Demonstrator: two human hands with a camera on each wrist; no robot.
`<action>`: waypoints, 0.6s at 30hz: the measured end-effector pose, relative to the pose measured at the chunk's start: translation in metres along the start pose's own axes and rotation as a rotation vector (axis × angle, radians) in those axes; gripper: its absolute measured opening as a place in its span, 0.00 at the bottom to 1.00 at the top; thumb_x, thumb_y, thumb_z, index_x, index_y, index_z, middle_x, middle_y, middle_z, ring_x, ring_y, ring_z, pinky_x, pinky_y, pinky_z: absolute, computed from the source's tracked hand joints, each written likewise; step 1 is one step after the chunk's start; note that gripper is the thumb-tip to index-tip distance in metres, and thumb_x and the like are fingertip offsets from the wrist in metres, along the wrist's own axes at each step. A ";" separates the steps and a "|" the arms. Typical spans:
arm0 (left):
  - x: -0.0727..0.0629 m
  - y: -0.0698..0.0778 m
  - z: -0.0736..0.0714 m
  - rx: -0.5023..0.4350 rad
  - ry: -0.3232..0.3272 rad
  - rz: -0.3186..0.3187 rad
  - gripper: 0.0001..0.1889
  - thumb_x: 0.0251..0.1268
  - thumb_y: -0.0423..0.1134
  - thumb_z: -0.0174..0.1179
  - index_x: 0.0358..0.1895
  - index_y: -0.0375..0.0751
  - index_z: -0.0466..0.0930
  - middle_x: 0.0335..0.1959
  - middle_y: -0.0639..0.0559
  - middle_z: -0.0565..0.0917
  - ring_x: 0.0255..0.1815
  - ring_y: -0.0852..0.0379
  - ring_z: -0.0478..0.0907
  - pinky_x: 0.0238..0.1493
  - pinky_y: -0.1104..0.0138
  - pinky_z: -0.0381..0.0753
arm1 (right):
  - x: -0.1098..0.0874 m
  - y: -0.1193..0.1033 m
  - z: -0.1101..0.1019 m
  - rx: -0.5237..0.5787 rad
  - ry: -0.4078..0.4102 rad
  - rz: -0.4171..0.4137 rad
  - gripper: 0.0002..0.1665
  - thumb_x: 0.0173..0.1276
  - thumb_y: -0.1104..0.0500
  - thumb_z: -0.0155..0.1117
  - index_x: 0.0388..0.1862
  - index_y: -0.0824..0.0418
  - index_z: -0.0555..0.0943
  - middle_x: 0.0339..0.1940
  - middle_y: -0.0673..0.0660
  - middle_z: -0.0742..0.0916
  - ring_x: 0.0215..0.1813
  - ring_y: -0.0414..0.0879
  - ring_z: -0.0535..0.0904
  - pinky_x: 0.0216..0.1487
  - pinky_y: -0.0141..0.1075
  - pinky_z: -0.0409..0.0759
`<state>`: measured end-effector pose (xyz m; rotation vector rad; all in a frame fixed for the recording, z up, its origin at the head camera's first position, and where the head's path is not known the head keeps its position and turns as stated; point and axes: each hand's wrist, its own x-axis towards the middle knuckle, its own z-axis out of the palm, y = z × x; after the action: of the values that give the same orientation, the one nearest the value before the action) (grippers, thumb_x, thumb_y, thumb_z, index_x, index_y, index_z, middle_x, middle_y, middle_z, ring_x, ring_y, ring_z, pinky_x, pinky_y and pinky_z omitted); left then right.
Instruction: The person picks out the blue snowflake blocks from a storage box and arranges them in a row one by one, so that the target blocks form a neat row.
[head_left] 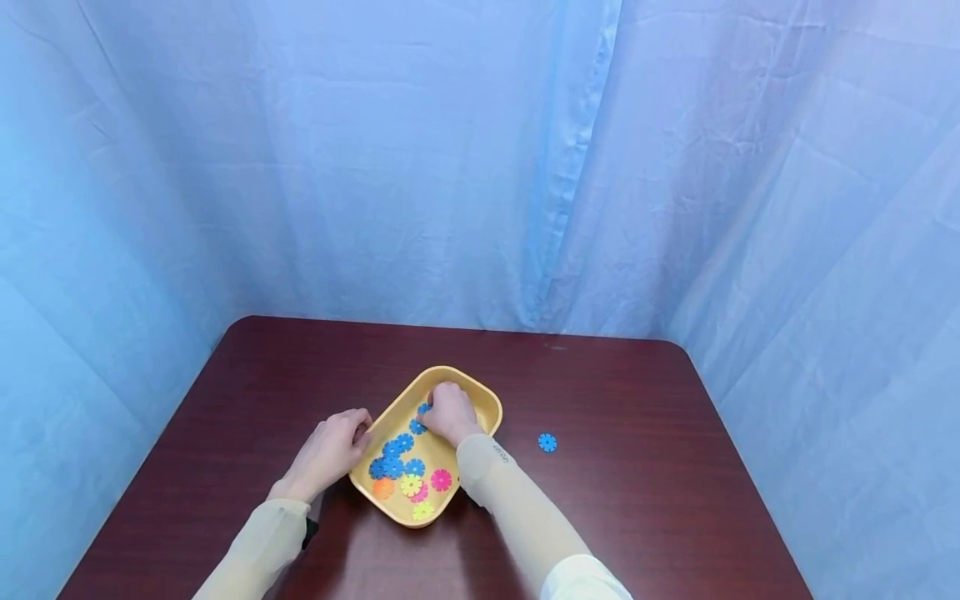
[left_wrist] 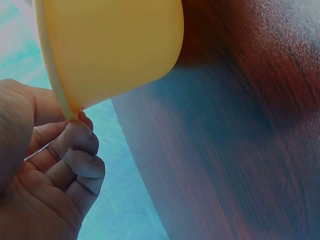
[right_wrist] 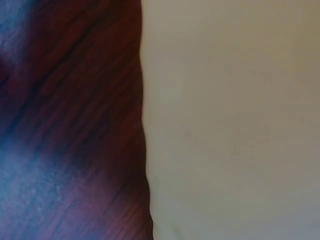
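Observation:
A yellow plastic tray stands at an angle on the table, holding several notched snowflake discs. The blue discs lie mostly along its left side; an orange disc, a yellow disc and a pink disc are towards the near end. My left hand pinches the tray's left rim between thumb and fingers, as the left wrist view shows. Inside the far part, my right hand reaches down with bent fingers beside blue discs. Its fingertips are hidden, so a grip on any disc cannot be made out.
One blue disc lies on the dark red-brown table, right of the tray. Light blue curtains hang behind the table and on both sides. In the right wrist view, a pale yellow surface blocks the right hand from sight.

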<state>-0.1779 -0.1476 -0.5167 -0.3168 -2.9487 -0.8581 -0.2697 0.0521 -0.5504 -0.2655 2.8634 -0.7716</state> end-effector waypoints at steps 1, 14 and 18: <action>0.000 0.000 0.000 0.000 0.001 0.001 0.07 0.61 0.30 0.68 0.33 0.44 0.79 0.22 0.56 0.71 0.22 0.60 0.68 0.24 0.67 0.69 | 0.000 0.000 0.001 -0.003 0.000 0.000 0.17 0.58 0.53 0.77 0.22 0.58 0.77 0.17 0.50 0.74 0.20 0.42 0.70 0.23 0.33 0.68; -0.001 0.001 0.001 -0.004 0.006 0.002 0.07 0.61 0.30 0.68 0.33 0.44 0.79 0.22 0.56 0.71 0.22 0.60 0.68 0.24 0.68 0.68 | -0.004 -0.004 -0.003 0.001 0.009 0.004 0.15 0.58 0.54 0.77 0.23 0.59 0.80 0.17 0.50 0.76 0.21 0.42 0.71 0.25 0.32 0.68; -0.001 0.000 0.001 -0.006 0.001 -0.004 0.07 0.61 0.30 0.68 0.34 0.44 0.79 0.22 0.56 0.70 0.22 0.60 0.67 0.24 0.68 0.68 | -0.004 -0.003 -0.002 0.002 0.017 0.000 0.14 0.58 0.53 0.76 0.25 0.58 0.79 0.20 0.50 0.78 0.23 0.43 0.73 0.27 0.33 0.70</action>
<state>-0.1770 -0.1472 -0.5173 -0.3114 -2.9473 -0.8669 -0.2663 0.0513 -0.5465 -0.2607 2.8779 -0.7803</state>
